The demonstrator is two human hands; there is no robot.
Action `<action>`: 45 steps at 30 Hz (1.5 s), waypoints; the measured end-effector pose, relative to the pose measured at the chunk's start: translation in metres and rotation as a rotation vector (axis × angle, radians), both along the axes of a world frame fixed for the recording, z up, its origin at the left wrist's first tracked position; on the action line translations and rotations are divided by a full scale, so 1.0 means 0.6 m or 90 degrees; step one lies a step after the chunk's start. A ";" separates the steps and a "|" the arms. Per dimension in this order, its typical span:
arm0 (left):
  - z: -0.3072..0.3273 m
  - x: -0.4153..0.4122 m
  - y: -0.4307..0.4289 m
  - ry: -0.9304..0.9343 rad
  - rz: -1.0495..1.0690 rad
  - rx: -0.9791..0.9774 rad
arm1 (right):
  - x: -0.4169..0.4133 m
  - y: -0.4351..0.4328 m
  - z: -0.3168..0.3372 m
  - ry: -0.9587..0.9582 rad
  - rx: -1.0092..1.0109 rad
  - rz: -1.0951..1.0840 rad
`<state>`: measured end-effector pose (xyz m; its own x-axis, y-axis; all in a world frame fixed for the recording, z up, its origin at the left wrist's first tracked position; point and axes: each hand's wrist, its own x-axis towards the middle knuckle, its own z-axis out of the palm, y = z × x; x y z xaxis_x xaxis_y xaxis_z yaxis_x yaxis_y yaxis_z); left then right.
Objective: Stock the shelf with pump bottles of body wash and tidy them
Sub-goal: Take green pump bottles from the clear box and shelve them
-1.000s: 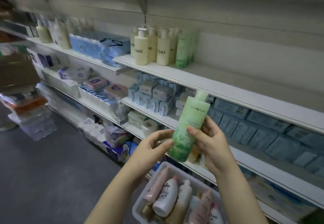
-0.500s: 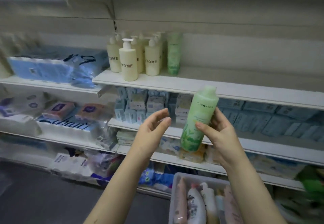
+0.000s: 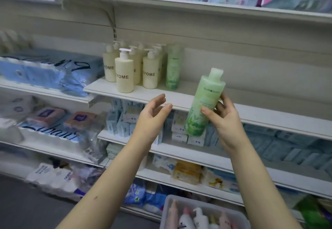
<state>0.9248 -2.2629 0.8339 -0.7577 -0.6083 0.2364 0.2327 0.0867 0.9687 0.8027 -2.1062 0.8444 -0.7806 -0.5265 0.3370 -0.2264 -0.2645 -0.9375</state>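
Note:
My right hand [image 3: 224, 119] grips a tall light-green bottle [image 3: 204, 103] with a leaf print, held tilted in front of the white shelf [image 3: 251, 114]. My left hand [image 3: 152, 115] hovers to the bottle's left, fingers relaxed and holding nothing. On the shelf stand several cream pump bottles [image 3: 124, 74] marked YOME, and right of them another green bottle [image 3: 173, 67] of the same kind. The shelf board to the right of those bottles is bare.
A grey plastic basket [image 3: 166, 210] with several pink and white bottles sits low in front of me. Blue tissue packs [image 3: 48, 72] fill the shelf to the left. Boxes and packets fill the lower shelves. Printed packs line the top shelf [image 3: 197, 2].
My right hand has lifted the green bottle up and right toward the shelf edge. My left hand has come off the bottle and drifted left. The view has swung to face the shelf.

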 end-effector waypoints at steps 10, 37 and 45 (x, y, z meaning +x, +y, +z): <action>0.008 -0.124 -0.078 -0.025 0.011 -0.053 | -0.118 -0.091 0.015 0.030 0.028 -0.035; -0.041 -0.426 -0.248 -0.137 0.000 -0.115 | -0.471 -0.308 -0.014 0.182 0.226 -0.151; -0.045 -0.436 -0.248 -0.169 -0.008 -0.095 | -0.497 -0.332 -0.014 0.179 0.197 -0.172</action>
<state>0.6633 -2.4115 0.8068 -0.8125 -0.5716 0.1141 -0.0257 0.2307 0.9727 0.5042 -2.3054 0.8360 -0.8044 -0.4271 0.4130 -0.5031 0.1199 -0.8559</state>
